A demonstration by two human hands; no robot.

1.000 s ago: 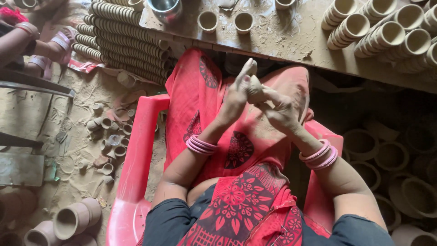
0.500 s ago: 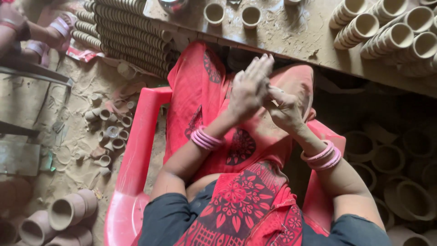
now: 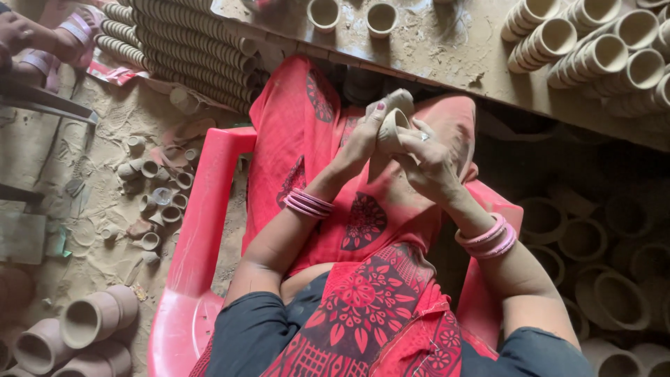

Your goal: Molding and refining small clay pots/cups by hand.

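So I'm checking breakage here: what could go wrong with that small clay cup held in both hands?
The small clay cup is pinched only by fingertips of the left hand and right hand over the lap; it could slip. Squeezing too hard may dent its rim, if the clay is soft.

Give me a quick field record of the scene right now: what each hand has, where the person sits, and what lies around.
left hand: fingers on a small clay cup, thumb at its rim
right hand: cups the same clay cup from the other side
wrists: pink bangles on both
seat: red plastic chair
ahead: dusty bench with single cups and stacked cups
floor left: small clay pieces on sand, larger pots nearer
right, under bench: dim rows of pots
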